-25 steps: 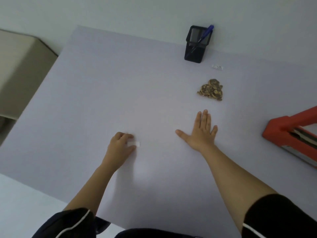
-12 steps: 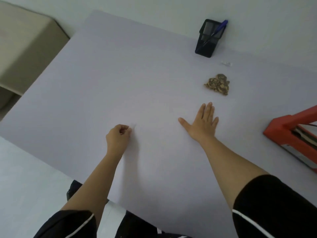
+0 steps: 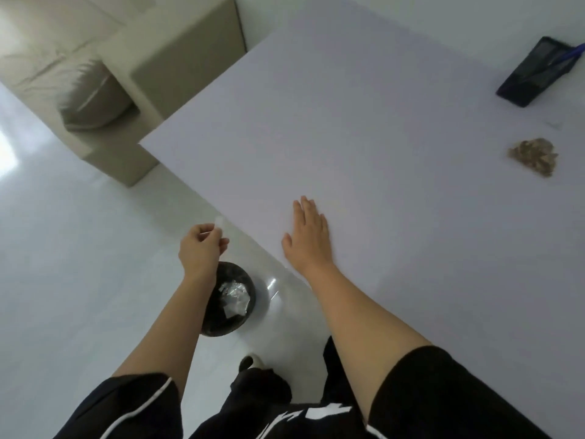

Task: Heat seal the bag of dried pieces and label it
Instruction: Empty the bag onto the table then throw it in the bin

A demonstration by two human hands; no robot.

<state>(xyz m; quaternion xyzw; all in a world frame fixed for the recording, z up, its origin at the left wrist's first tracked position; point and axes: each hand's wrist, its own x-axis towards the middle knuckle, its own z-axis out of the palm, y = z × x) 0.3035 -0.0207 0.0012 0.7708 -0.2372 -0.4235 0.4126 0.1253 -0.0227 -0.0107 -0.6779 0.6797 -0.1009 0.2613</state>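
Blur softens the bag (image 3: 535, 156) of dried pieces lying far right on the bench (image 3: 380, 122), and the frame edge clips the pen (image 3: 574, 52) in the holder (image 3: 535, 72) behind it. The left hand (image 3: 201, 248) pinches a pale scrap (image 3: 219, 222) above the bin (image 3: 234, 299), which its forearm partly hides. The right hand (image 3: 308, 237) lies flat on the bench, fingers straight.

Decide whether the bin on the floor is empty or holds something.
Not empty: crumpled clear scraps lie inside the black bin.
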